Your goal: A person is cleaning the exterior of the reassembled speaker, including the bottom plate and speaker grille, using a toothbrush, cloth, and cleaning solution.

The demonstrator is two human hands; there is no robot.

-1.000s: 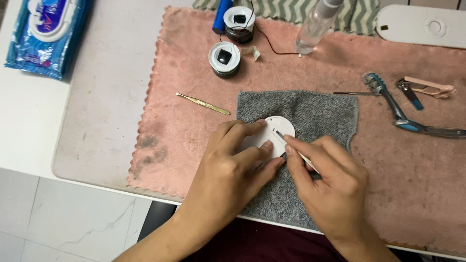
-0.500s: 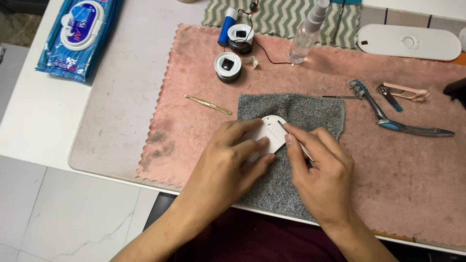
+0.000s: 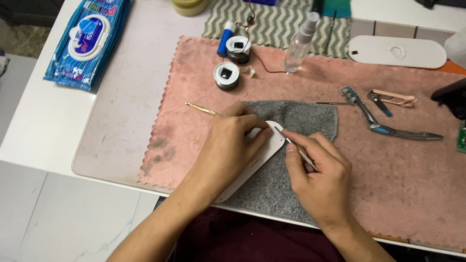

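A thin metal tool is worked at the edge of a white casing held flat on a grey cloth

The thin metal tool (image 3: 297,148) is pinched in the closed fingers of the right hand (image 3: 320,179), its tip set at the rounded upper end of the flat white casing (image 3: 264,150); the casing is pressed down by the left hand (image 3: 228,145), fingers spread over it, on the grey cloth (image 3: 291,145) laid over the pink towel (image 3: 388,194). A slip of the tip could be caused by too much force, and the left fingertips beside it could be jabbed or the plastic edge scratched. Most of the casing is covered by the left hand; whether a seam has been entered cannot be made out
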